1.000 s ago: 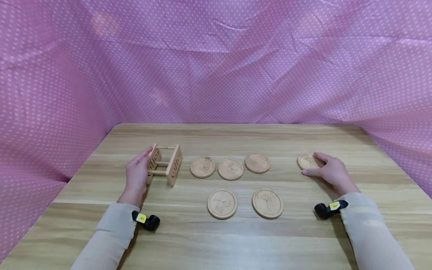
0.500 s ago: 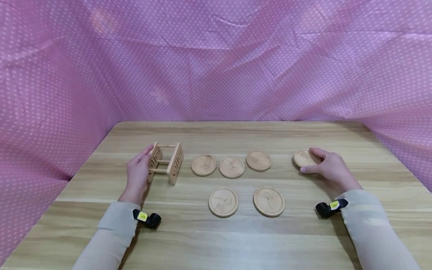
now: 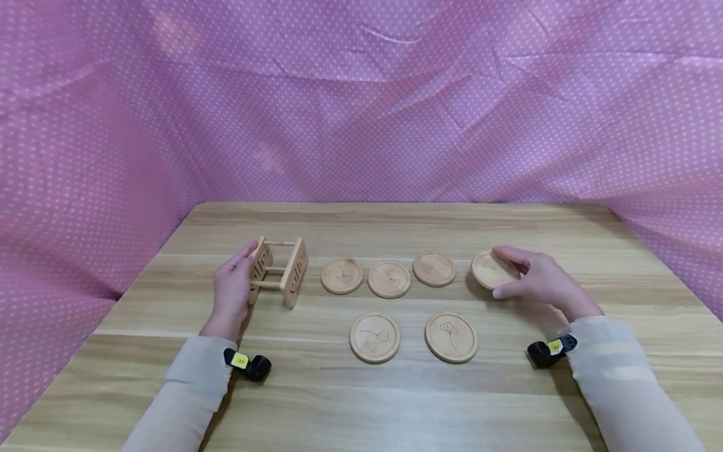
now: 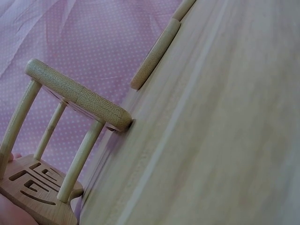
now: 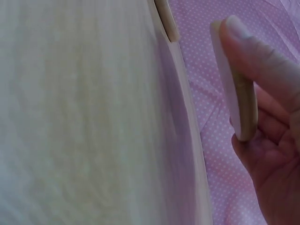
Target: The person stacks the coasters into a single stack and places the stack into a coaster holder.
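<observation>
In the head view my left hand [image 3: 233, 289] holds a small wooden coaster rack [image 3: 292, 273] by its left side panel. The rack has two cut-out panels joined by thin rods [image 4: 84, 159]; the left wrist view shows its lower edge at the table. At the right, my right hand [image 3: 542, 282] pinches a round wooden coaster [image 3: 490, 270] by its edge between thumb and fingers. In the right wrist view this coaster [image 5: 246, 103] is tilted and raised off the table, my thumb [image 5: 253, 54] on its rim.
Between the hands lie several flat coasters: a back row with a left one [image 3: 342, 276], a middle one [image 3: 389, 280] and a right one [image 3: 433, 270], then two nearer ones [image 3: 374, 339] [image 3: 450, 338]. Pink dotted cloth [image 3: 361, 125] hangs behind the wooden table [image 3: 350, 408].
My right hand has lifted the coaster off the table and carried it left, towards the other coasters. The left hand and rack have stayed in place; the view has shifted slightly.
</observation>
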Tool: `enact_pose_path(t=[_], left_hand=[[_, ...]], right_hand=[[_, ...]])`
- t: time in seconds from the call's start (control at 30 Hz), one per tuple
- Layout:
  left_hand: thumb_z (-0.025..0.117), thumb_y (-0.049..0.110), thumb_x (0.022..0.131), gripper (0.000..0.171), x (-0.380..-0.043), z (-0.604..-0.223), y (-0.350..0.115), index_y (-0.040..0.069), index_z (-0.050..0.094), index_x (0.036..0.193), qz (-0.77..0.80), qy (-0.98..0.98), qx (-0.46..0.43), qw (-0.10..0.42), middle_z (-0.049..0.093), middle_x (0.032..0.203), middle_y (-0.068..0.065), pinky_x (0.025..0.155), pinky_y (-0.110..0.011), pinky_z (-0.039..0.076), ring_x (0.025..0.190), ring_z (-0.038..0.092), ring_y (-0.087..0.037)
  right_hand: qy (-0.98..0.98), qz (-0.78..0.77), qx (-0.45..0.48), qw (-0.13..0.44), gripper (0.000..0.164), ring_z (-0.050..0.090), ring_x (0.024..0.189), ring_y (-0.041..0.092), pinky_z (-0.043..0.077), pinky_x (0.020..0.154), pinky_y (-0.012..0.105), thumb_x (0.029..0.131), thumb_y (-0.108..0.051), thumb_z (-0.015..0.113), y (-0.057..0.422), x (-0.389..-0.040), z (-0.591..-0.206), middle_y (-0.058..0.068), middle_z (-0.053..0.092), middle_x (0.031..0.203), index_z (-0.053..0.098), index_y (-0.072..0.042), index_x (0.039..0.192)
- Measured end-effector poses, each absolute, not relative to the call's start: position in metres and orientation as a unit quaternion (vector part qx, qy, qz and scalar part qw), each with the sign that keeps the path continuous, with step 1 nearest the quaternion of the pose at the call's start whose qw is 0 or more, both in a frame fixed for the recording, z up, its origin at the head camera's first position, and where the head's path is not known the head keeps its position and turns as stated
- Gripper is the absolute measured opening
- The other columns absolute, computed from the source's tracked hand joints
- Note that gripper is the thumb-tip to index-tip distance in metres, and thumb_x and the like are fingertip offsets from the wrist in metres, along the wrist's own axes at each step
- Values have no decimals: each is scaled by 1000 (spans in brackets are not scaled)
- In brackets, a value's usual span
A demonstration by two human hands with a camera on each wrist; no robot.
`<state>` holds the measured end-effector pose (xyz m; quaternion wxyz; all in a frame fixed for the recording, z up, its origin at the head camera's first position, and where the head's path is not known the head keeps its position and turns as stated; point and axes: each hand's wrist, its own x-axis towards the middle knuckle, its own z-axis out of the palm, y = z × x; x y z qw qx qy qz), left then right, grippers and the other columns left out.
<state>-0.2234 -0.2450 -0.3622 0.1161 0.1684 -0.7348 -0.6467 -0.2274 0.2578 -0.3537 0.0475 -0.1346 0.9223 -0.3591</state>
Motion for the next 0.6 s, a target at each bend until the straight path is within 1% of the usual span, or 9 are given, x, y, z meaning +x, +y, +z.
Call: enact_pose_path(t=[0.07, 0.17, 0.23, 0.3, 0.33, 0.4, 0.5, 0.57, 0.6], left_hand=[[42, 20, 97, 37, -224, -362, -245, 21, 50, 133, -646, -735, 169, 116, 38, 145, 7, 114, -35, 25, 136, 29, -15], [43, 21, 97, 36, -224, -363, -245, 23, 50, 133, -646, -734, 172, 116, 38, 145, 8, 114, -35, 25, 136, 29, -14], [43, 21, 97, 36, -225, -363, -245, 23, 50, 133, -646, -734, 173, 116, 38, 145, 9, 114, -34, 25, 136, 29, -14], [43, 21, 97, 36, -225, -363, -245, 22, 50, 133, -646, -734, 172, 119, 38, 145, 8, 113, -34, 26, 136, 30, -14], [43, 21, 97, 36, -225, -363, -245, 22, 50, 133, -646, -734, 172, 121, 39, 144, 8, 113, -34, 26, 136, 30, -14], [43, 21, 97, 37, -225, -363, -245, 21, 50, 133, -646, -734, 170, 122, 39, 144, 8, 113, -33, 26, 136, 30, -14], [42, 20, 97, 37, -225, -363, -245, 19, 50, 133, -645, -735, 168, 124, 39, 145, 7, 113, -33, 26, 136, 30, -15], [42, 19, 97, 37, -224, -364, -245, 19, 50, 133, -643, -736, 170, 123, 39, 145, 7, 113, -33, 26, 136, 30, -15], [42, 19, 97, 37, -224, -364, -244, 19, 50, 133, -642, -737, 171, 123, 39, 144, 7, 113, -33, 26, 136, 30, -15]], right_hand=[[920, -359, -147, 49, 93, 33, 132, 36, 30, 107, 45, 63, -32, 84, 256, -227, -354, 18, 38, 143, 40, 0, 138], [918, -356, -170, 48, 92, 35, 131, 35, 34, 106, 22, 62, -31, 85, 253, -227, -355, 18, 40, 142, 43, 0, 137], [913, -360, -184, 48, 90, 37, 130, 34, 33, 99, 8, 61, -30, 85, 251, -227, -355, 17, 42, 141, 44, -1, 136], [907, -367, -200, 49, 89, 38, 129, 31, 29, 92, -2, 60, -27, 86, 249, -227, -356, 17, 44, 140, 46, -1, 135], [903, -373, -208, 51, 89, 39, 129, 26, 29, 92, -2, 59, -25, 86, 248, -227, -356, 16, 45, 139, 46, -1, 134], [895, -384, -219, 57, 88, 40, 127, 11, 29, 92, -2, 58, -23, 87, 245, -226, -357, 15, 47, 138, 47, -1, 133], [885, -395, -236, 66, 87, 38, 119, -9, 30, 92, -1, 57, -21, 87, 241, -223, -356, 15, 48, 137, 49, -2, 133], [879, -399, -251, 69, 85, 36, 115, -16, 30, 92, 0, 58, -21, 87, 238, -220, -355, 16, 49, 136, 50, -2, 132], [876, -401, -261, 69, 84, 36, 114, -16, 31, 92, 0, 58, -20, 87, 237, -218, -355, 17, 49, 135, 50, -1, 132]])
